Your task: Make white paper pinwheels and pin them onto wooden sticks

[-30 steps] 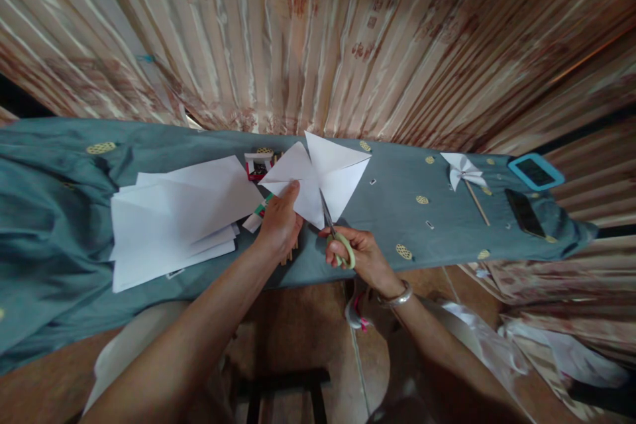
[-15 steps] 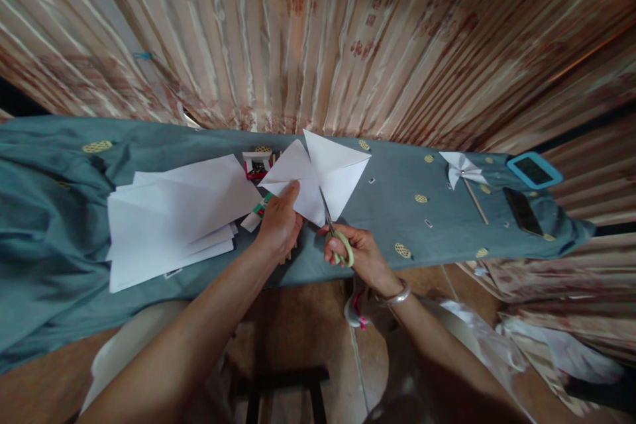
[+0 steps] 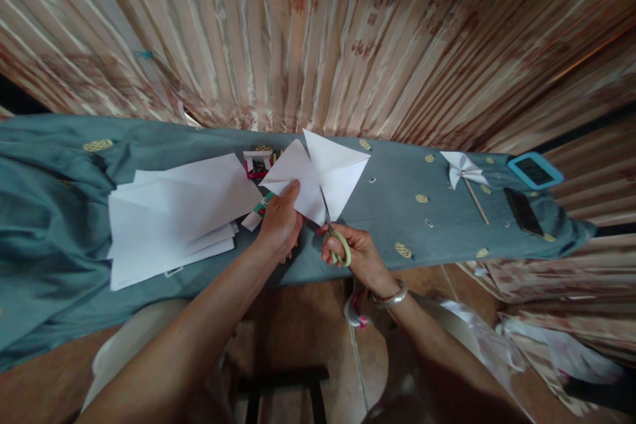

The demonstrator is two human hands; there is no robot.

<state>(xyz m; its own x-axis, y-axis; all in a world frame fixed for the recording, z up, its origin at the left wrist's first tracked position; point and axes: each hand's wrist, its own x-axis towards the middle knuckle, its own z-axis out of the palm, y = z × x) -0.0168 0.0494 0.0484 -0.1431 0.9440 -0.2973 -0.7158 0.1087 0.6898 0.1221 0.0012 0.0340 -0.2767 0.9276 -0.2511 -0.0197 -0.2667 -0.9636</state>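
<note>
A square sheet of white paper with cuts running in from its corners is held above the table. My left hand pinches its left part, thumb on top and the other fingers beneath. In my right hand is a pair of scissors with light green handles. The blades point away from me and lie at the paper's near corner, along a cut line. Under and behind my left hand, a green and white packet and some thin wooden sticks are partly hidden.
A stack of white paper lies on the left of the green cloth. Behind my left hand sits a small red and white box. Rightward are a paper pinwheel on a stick, a blue-framed device and a dark phone. A curtain hangs behind.
The scissors and my right hand have shifted very slightly left. My left hand keeps its hold on the paper, almost unmoved.
</note>
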